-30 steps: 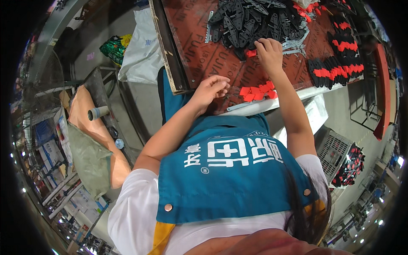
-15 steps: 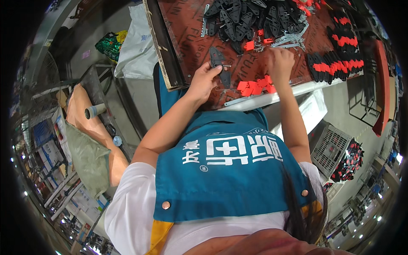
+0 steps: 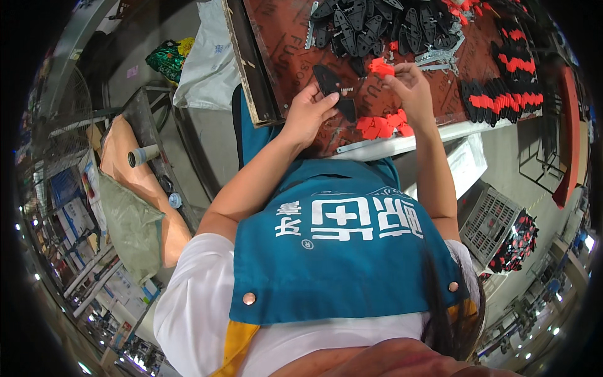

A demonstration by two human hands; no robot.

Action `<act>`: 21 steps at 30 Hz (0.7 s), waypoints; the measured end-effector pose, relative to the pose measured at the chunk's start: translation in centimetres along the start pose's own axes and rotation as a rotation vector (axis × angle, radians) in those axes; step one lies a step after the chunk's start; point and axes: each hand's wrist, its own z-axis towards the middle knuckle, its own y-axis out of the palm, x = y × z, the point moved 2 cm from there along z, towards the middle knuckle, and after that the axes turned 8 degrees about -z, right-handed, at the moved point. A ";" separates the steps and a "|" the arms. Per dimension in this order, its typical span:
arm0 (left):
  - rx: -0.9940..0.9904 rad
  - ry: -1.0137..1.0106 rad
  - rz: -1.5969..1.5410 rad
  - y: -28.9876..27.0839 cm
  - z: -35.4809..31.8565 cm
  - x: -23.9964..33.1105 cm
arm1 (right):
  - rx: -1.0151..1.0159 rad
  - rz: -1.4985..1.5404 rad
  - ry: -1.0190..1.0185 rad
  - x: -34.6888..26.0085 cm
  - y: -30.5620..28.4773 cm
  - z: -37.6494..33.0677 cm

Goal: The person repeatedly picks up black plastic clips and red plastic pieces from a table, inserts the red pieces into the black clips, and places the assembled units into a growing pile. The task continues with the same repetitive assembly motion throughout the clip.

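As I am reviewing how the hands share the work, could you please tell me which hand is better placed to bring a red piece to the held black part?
Probably the right hand: it holds a red piece, while the left hand is busy holding the black part.

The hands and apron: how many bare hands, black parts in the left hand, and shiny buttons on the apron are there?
Bare hands: 2, the left hand and right hand
Black part held by the left hand: 1
Shiny buttons on the apron: 2
Total: 5
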 end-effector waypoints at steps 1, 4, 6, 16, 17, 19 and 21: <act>-0.014 0.023 -0.010 0.1 0.3 -0.1 | -0.043 0.106 0.071 -0.5 1.0 -1.0; -0.059 0.100 -0.016 1.3 0.5 0.5 | -0.013 0.149 0.137 -0.3 2.3 -2.7; -0.074 0.114 -0.012 1.9 0.2 1.3 | 0.059 0.113 0.125 -0.5 2.5 -3.1; -0.159 0.154 0.167 1.4 -0.8 2.7 | -0.106 0.104 0.167 -1.7 3.6 -4.0; -0.178 0.150 0.204 1.5 -0.9 3.1 | -0.123 0.079 0.177 -1.8 3.5 -4.2; -0.217 0.143 0.279 1.6 -1.0 3.8 | -0.149 0.032 0.154 -2.1 3.5 -4.5; -0.254 0.131 0.423 1.4 -0.7 4.2 | -0.164 -0.012 0.090 -2.5 3.7 -4.7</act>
